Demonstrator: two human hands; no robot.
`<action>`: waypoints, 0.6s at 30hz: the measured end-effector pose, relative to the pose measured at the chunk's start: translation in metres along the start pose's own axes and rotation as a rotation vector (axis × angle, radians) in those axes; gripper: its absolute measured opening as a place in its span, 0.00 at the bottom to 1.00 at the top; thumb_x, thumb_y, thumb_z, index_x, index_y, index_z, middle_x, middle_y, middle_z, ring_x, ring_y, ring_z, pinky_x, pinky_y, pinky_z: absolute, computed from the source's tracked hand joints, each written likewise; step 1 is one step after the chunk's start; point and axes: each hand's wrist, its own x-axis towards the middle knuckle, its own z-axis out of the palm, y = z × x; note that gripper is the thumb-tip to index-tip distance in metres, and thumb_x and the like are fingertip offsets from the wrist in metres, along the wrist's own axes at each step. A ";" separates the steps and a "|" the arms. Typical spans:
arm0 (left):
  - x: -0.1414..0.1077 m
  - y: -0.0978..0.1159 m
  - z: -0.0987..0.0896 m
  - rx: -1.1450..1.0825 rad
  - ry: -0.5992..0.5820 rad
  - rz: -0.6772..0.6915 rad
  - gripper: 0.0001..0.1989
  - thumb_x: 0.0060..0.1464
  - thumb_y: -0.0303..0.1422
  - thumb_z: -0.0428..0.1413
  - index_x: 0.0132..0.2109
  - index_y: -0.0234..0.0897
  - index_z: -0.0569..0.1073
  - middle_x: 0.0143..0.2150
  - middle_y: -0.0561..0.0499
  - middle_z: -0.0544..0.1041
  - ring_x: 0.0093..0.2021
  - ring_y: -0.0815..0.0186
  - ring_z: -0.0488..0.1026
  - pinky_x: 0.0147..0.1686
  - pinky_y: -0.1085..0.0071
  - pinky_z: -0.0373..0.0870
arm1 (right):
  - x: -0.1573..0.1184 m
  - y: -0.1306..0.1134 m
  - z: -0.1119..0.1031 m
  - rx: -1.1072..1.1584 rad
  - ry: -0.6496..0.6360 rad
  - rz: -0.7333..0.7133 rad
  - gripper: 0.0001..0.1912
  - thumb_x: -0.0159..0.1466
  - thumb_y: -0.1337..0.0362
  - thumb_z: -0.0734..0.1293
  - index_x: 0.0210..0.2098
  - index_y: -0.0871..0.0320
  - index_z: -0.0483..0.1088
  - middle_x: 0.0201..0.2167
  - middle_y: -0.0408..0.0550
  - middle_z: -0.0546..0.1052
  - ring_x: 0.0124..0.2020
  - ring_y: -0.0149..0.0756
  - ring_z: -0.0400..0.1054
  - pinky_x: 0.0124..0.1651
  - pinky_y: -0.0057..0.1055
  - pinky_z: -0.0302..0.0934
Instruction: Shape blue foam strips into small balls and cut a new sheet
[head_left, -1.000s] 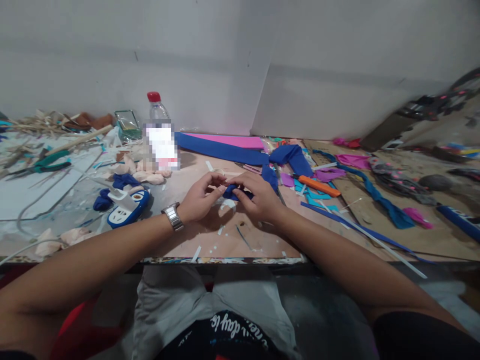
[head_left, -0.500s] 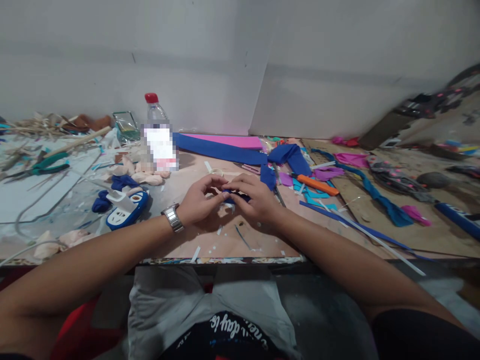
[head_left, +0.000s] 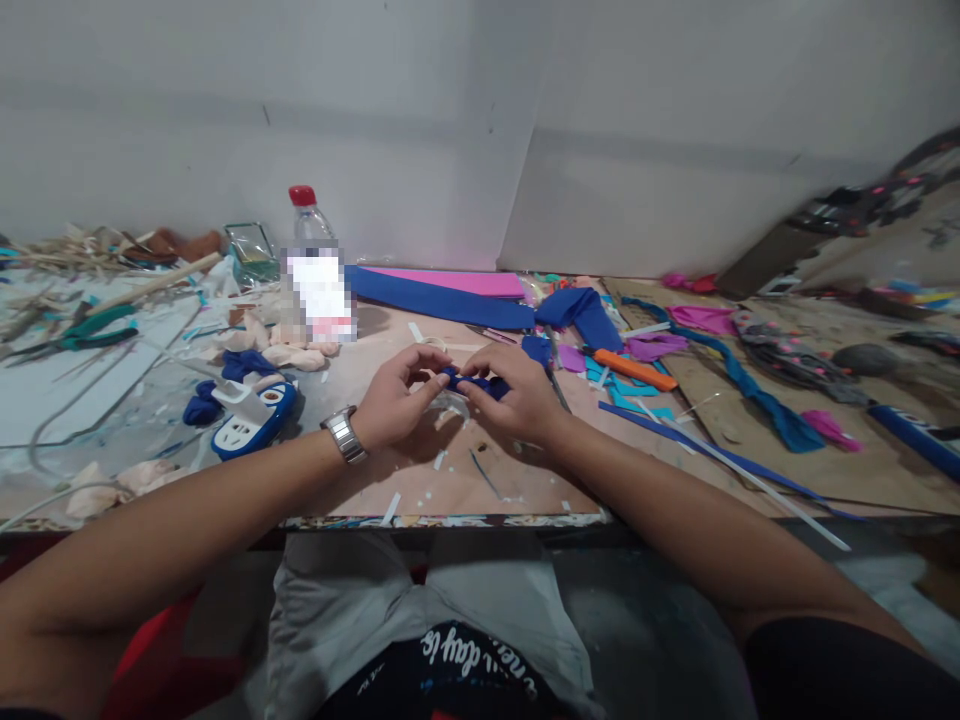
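Note:
Between my two hands is a small piece of dark blue crepe paper (head_left: 487, 385), bunched and partly hidden by fingers. My left hand (head_left: 401, 398), with a metal watch (head_left: 345, 436) on its wrist, pinches the left end between thumb and fingertips. My right hand (head_left: 517, 395) grips the other end, its thumb pressed along the front of the piece. Both hands are just above the table, their fingertips almost touching. Behind the right hand lies a blue paper strip (head_left: 536, 350). A pale ring-shaped roll (head_left: 433, 345) sits just beyond the left fingers.
A red-capped bottle (head_left: 304, 200) stands at the back. On the left are a blue-and-white power strip (head_left: 255, 415), green-handled pliers (head_left: 101, 328) and peach pieces (head_left: 300, 350). An orange cutter (head_left: 634, 369), a white stick (head_left: 765, 490) and coloured scraps lie on the right. A long blue strip (head_left: 442, 300) lies behind.
The fingers have shifted slightly along the blue piece, and more of it shows between the thumbs, looking more twisted. The right hand's fingers are curled further; things on the table stay put.

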 end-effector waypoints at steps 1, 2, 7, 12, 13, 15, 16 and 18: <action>0.000 -0.001 0.000 -0.005 -0.003 0.003 0.13 0.61 0.39 0.61 0.48 0.36 0.74 0.48 0.44 0.79 0.47 0.61 0.77 0.49 0.64 0.73 | 0.000 0.000 0.000 -0.002 0.002 -0.005 0.05 0.67 0.60 0.70 0.39 0.56 0.73 0.36 0.49 0.80 0.38 0.40 0.73 0.45 0.39 0.65; 0.000 -0.001 0.000 -0.010 -0.006 0.007 0.13 0.61 0.39 0.61 0.48 0.36 0.74 0.48 0.43 0.79 0.47 0.61 0.77 0.49 0.64 0.73 | 0.000 0.000 0.000 -0.005 0.003 -0.008 0.06 0.67 0.60 0.70 0.39 0.56 0.74 0.36 0.49 0.80 0.38 0.40 0.73 0.46 0.39 0.65; 0.000 -0.004 0.000 -0.024 -0.013 0.007 0.13 0.62 0.39 0.61 0.48 0.36 0.75 0.48 0.43 0.79 0.48 0.61 0.78 0.50 0.63 0.74 | 0.000 0.000 0.000 -0.015 -0.004 -0.006 0.06 0.67 0.60 0.70 0.38 0.55 0.74 0.36 0.49 0.81 0.39 0.41 0.74 0.47 0.40 0.65; 0.000 -0.003 0.000 -0.030 -0.017 -0.003 0.13 0.62 0.40 0.61 0.47 0.36 0.75 0.47 0.44 0.80 0.46 0.61 0.79 0.48 0.65 0.75 | 0.000 0.000 0.001 -0.009 0.013 -0.024 0.04 0.68 0.63 0.69 0.37 0.56 0.74 0.36 0.49 0.81 0.39 0.41 0.74 0.46 0.39 0.65; 0.000 -0.003 -0.001 -0.026 -0.017 -0.007 0.13 0.62 0.40 0.61 0.47 0.35 0.76 0.47 0.44 0.80 0.45 0.61 0.79 0.47 0.65 0.75 | 0.000 0.000 0.001 -0.012 0.016 -0.026 0.04 0.68 0.63 0.69 0.37 0.56 0.74 0.35 0.49 0.81 0.39 0.41 0.74 0.46 0.39 0.65; 0.000 -0.003 -0.001 -0.022 -0.024 -0.018 0.13 0.61 0.40 0.61 0.47 0.35 0.76 0.46 0.44 0.81 0.44 0.62 0.80 0.46 0.66 0.75 | 0.000 0.000 0.001 -0.020 0.016 -0.024 0.03 0.68 0.63 0.69 0.38 0.56 0.74 0.36 0.49 0.81 0.39 0.41 0.74 0.46 0.39 0.66; 0.001 -0.004 -0.001 -0.026 -0.030 -0.024 0.14 0.61 0.40 0.61 0.47 0.35 0.76 0.46 0.44 0.81 0.44 0.62 0.80 0.46 0.66 0.75 | 0.000 0.000 0.001 -0.023 0.016 -0.021 0.03 0.68 0.63 0.69 0.38 0.55 0.74 0.36 0.49 0.81 0.39 0.41 0.74 0.46 0.39 0.66; 0.001 -0.004 -0.002 -0.048 -0.041 -0.034 0.14 0.61 0.41 0.62 0.47 0.35 0.76 0.46 0.44 0.82 0.44 0.61 0.80 0.46 0.65 0.75 | 0.001 0.000 0.000 -0.024 0.019 -0.016 0.03 0.68 0.63 0.69 0.38 0.55 0.74 0.36 0.49 0.81 0.39 0.41 0.74 0.46 0.39 0.65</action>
